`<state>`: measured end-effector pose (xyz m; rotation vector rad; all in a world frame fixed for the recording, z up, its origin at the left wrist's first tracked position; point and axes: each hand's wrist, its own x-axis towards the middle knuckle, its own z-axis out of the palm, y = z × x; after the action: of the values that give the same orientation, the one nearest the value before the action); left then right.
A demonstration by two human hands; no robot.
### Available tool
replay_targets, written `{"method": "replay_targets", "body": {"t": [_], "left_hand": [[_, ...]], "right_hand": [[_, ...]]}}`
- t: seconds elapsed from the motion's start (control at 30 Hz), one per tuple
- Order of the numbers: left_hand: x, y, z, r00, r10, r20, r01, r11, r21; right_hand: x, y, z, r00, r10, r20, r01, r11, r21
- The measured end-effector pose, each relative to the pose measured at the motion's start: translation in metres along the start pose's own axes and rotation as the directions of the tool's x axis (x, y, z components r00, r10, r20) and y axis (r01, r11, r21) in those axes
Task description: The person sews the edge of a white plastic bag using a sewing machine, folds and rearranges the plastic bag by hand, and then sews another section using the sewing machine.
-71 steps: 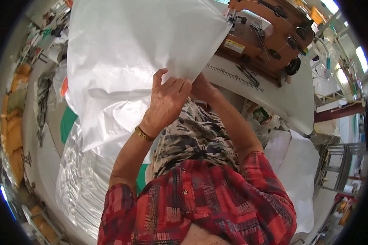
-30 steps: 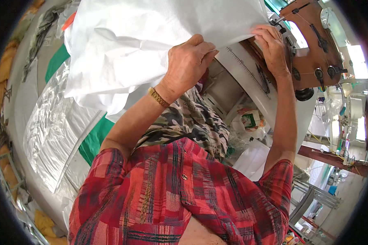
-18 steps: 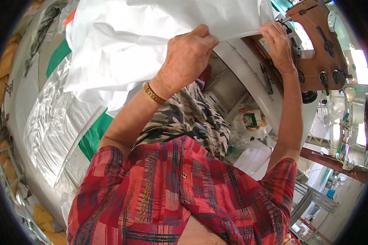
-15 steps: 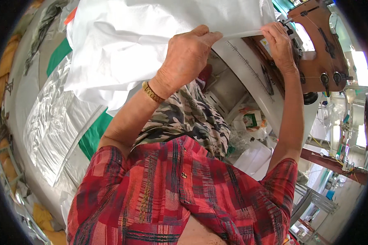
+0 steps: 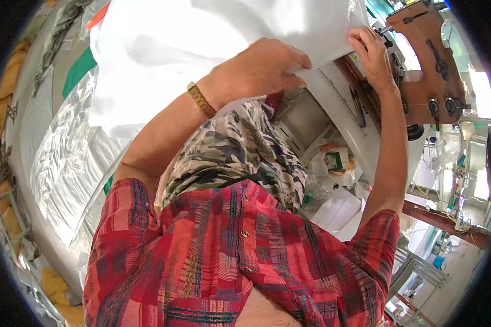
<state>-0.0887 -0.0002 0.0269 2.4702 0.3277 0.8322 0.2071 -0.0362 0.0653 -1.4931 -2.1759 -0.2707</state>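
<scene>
A big white woven-plastic sheet [image 5: 163, 60] spreads across the upper part of the view and hangs over my lap side. My left hand [image 5: 259, 68], with a gold-coloured watch band at the wrist, lies over its near edge. The thumb and fingers there stand apart, slightly blurred. At the sheet's right corner, my right hand [image 5: 372, 54] pinches the edge between thumb and fingers. Just beyond that hand stands a brown sewing machine [image 5: 428, 60], its needle end close to the sheet. Part of the pale machine table [image 5: 338, 103] shows below the sheet.
A ruler scale [image 5: 333, 87] runs along the table. Dark slim tools [image 5: 358, 103] lie beside it. Shiny clear plastic [image 5: 60, 169] and green material [image 5: 81, 71] are on the left. Crumpled plastic and scraps [image 5: 335, 161] lie below the table, near my camouflage trousers.
My left hand has loosened its closed grip on the sheet's edge and spread its fingers, shifting slightly right and lower. The sheet's near edge has shifted. My right hand stays at the corner.
</scene>
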Motion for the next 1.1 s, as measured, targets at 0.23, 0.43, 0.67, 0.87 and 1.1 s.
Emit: {"method": "replay_targets", "body": {"t": [0.23,0.43,0.67,0.87,1.1], "left_hand": [[0.005,0.034,0.038,0.997,-0.082,0.005,0.076,0.908,-0.413],[-0.010,0.017,0.050,0.991,-0.035,-0.132,0.007,0.979,-0.201],[-0.017,0.001,0.056,0.991,0.007,-0.137,-0.031,0.984,-0.175],[-0.018,0.001,0.058,0.993,-0.059,-0.102,0.034,0.971,-0.237],[-0.017,0.000,0.055,0.992,-0.084,-0.092,0.057,0.962,-0.266]], "right_hand": [[-0.007,-0.002,-0.006,0.986,0.165,0.020,-0.165,0.986,-0.005],[-0.009,0.001,0.011,0.990,0.116,-0.079,-0.123,0.987,-0.101],[-0.032,-0.017,0.036,0.802,0.139,-0.580,-0.328,0.915,-0.234],[-0.040,-0.009,0.043,0.822,0.111,-0.559,-0.357,0.865,-0.353],[-0.033,-0.012,0.032,0.902,0.161,-0.400,-0.353,0.809,-0.470]]}}
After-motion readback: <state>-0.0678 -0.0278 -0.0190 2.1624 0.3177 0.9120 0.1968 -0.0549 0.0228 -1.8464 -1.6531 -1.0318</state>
